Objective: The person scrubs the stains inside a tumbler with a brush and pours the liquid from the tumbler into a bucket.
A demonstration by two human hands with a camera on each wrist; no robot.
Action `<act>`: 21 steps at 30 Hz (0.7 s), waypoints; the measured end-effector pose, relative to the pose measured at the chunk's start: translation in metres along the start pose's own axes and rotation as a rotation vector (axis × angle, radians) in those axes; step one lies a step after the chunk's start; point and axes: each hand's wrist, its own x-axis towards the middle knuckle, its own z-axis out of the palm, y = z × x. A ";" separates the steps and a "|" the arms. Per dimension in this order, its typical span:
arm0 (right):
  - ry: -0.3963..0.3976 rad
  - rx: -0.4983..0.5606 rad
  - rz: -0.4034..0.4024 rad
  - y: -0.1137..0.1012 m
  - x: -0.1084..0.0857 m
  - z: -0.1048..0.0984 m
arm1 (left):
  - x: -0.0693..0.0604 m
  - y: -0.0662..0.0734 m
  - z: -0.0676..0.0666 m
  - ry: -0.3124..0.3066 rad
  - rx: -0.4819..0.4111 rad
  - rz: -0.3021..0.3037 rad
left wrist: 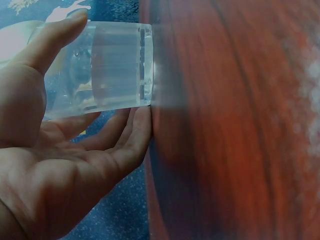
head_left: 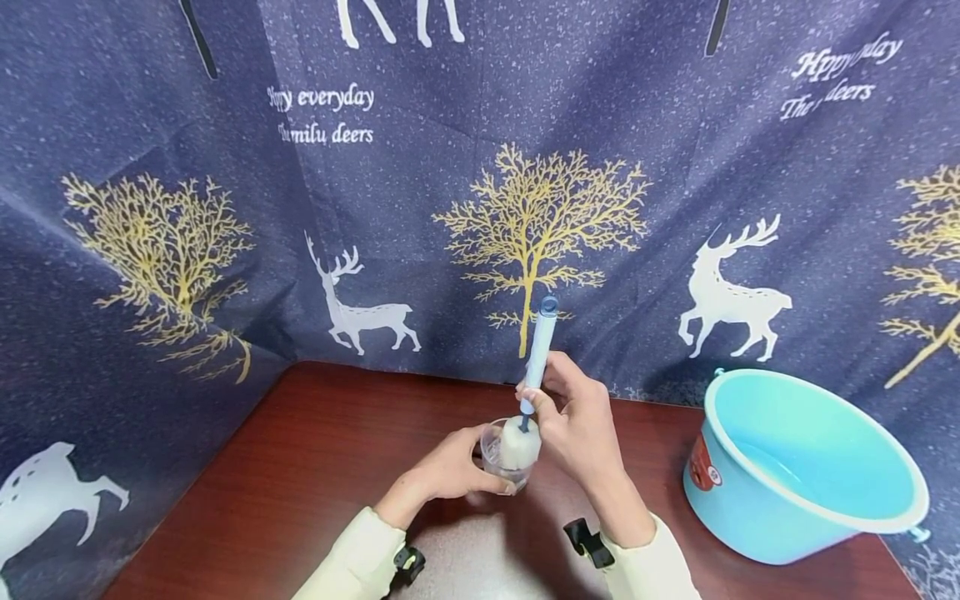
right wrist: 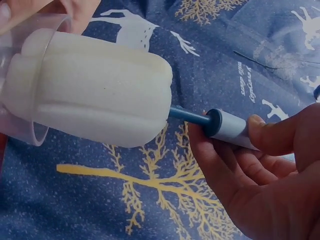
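Note:
My left hand grips a clear plastic cup, its thumb on one side and fingers curled round the other. The cup is upright on the table or just at its surface. Above it my right hand holds a sponge cup brush by its pale blue handle, thumb and fingers round the lower end. The white sponge head hangs downward, its lower end inside the cup's mouth and most of it still above the rim. A dark blue neck joins sponge and handle.
A light blue bucket with a red label stands at the right of the dark red wooden table. Behind the table hangs a blue cloth printed with deer and golden trees.

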 end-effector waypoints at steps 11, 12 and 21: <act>-0.009 0.055 0.026 0.002 0.000 0.001 | 0.000 0.000 0.000 -0.003 0.001 -0.005; -0.007 0.065 0.027 0.003 0.000 0.002 | 0.000 0.000 0.000 -0.004 -0.003 -0.004; 0.034 0.128 0.022 0.005 0.000 0.010 | 0.000 0.000 0.000 -0.002 -0.011 -0.006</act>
